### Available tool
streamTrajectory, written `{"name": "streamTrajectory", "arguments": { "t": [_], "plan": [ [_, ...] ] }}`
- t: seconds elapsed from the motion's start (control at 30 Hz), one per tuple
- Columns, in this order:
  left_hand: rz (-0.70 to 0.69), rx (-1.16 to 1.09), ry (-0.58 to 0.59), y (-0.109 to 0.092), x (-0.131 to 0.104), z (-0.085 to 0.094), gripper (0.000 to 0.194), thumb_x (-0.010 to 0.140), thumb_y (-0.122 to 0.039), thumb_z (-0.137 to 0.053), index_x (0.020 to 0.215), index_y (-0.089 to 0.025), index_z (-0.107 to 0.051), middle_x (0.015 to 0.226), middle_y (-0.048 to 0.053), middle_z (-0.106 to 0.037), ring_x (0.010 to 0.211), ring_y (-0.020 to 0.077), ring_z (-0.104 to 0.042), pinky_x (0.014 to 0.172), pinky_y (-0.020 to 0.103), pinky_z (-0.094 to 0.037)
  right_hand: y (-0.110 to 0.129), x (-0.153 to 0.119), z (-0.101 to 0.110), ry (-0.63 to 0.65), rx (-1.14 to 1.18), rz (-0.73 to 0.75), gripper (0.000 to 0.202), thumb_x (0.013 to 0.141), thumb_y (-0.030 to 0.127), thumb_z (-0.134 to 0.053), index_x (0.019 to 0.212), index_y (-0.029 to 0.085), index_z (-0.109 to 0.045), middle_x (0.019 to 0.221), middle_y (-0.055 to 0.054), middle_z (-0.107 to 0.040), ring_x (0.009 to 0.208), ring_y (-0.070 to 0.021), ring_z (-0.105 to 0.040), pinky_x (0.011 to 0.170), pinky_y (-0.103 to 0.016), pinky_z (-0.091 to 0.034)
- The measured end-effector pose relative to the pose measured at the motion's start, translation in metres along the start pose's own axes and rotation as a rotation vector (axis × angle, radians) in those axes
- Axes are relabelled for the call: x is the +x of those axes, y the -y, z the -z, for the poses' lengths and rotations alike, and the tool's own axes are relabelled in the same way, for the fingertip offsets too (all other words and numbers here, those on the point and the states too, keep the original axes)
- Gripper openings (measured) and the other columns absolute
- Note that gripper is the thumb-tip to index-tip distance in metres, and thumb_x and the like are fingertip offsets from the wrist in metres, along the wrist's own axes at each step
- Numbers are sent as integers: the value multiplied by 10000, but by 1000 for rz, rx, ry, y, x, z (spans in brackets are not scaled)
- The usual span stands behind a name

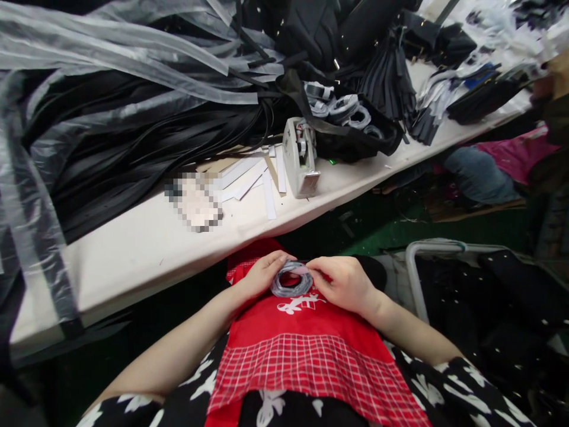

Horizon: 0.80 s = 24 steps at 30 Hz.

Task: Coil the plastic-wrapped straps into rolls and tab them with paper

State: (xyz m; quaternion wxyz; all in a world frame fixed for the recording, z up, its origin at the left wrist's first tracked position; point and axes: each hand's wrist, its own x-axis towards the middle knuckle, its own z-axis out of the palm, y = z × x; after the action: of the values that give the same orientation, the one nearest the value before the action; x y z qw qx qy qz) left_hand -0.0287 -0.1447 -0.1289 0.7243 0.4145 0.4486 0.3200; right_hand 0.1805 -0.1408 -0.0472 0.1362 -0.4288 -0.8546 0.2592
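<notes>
1. Black straps [133,133] lie heaped at the far left on the white table [128,255].
2. Your left hand [262,276] is closed on the left side of the grey coil [291,292], thumb and fingers at its rim.
3. The coil sits between your two hands, over your red apron [311,326], its round opening facing up toward you. It touches both, so neither hand is nearer.
4. The tape dispenser [291,157] stands beyond it on the table's near side.
5. Your right hand [349,283] pinches the coil's far right edge.
6. Farther right, more coils [344,108] lie on black fabric [351,144].
</notes>
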Motion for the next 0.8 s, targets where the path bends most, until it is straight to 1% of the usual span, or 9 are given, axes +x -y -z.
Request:
{"name": "streamTrajectory", "arguments": {
  "t": [0.13,0.27,0.37,0.4,0.47,0.57,0.63,0.7,0.8],
  "plan": [
    [-65,198,29,-9,-3,-1,336,903,-450,-518,941,-158,-678,917,50,-692,841,181,-620,802,289,-481,-6,8,-1,-42,3,-76,181,922,223,-509,968,217,-684,905,-36,-738,808,-181,-672,754,-287,-477],
    [-128,372,24,-18,-7,-9,267,857,-436,-601,842,-174,-651,831,14,-678,760,158,-608,726,251,-476,-18,19,-9,-63,121,-142,170,900,208,-541,933,220,-707,886,-29,-734,822,-179,-662,772,-291,-472],
    [-120,445,-11,-21,-8,-12,259,831,-430,-633,789,-175,-638,768,2,-666,694,145,-595,668,236,-467,-31,25,-19,-74,395,-211,139,878,238,-571,892,203,-704,875,-26,-732,806,-169,-662,752,-280,-486],
    [-118,457,-16,-21,-8,-13,259,834,-428,-628,779,-175,-636,755,1,-664,680,143,-591,659,235,-466,-35,27,-24,-81,515,-272,152,878,280,-575,871,188,-696,839,-28,-727,768,-163,-659,718,-273,-492],
    [-125,459,-13,-21,-8,-13,251,839,-419,-620,770,-178,-630,747,3,-664,669,141,-587,654,237,-467,-44,29,-36,-50,767,-460,292,892,413,-539,836,160,-673,730,-28,-699,655,-149,-638,620,-259,-487],
    [-180,445,33,-22,-8,-14,224,846,-394,-613,772,-182,-625,762,14,-668,690,149,-594,678,249,-475,-49,31,-55,84,1069,-680,409,838,531,-566,764,138,-650,617,-7,-639,546,-123,-571,534,-238,-437],
    [-214,440,66,-24,-7,-15,209,856,-380,-603,783,-186,-629,794,25,-676,728,160,-605,720,265,-484,-46,32,-66,90,1189,-703,361,735,493,-696,703,139,-629,601,17,-612,532,-105,-531,530,-230,-409],
    [-234,449,64,-25,-6,-15,194,871,-363,-584,796,-191,-635,820,31,-681,762,167,-611,762,278,-485,-42,34,-70,-4,1216,-689,337,661,434,-768,649,144,-596,579,42,-575,520,-89,-488,529,-225,-379],
    [-299,473,33,-26,-7,-15,177,899,-327,-550,823,-199,-646,880,47,-673,836,179,-611,823,297,-480,-37,35,-67,-77,1141,-655,350,654,425,-764,589,153,-553,533,63,-515,502,-80,-432,508,-222,-329]
  ]
}}
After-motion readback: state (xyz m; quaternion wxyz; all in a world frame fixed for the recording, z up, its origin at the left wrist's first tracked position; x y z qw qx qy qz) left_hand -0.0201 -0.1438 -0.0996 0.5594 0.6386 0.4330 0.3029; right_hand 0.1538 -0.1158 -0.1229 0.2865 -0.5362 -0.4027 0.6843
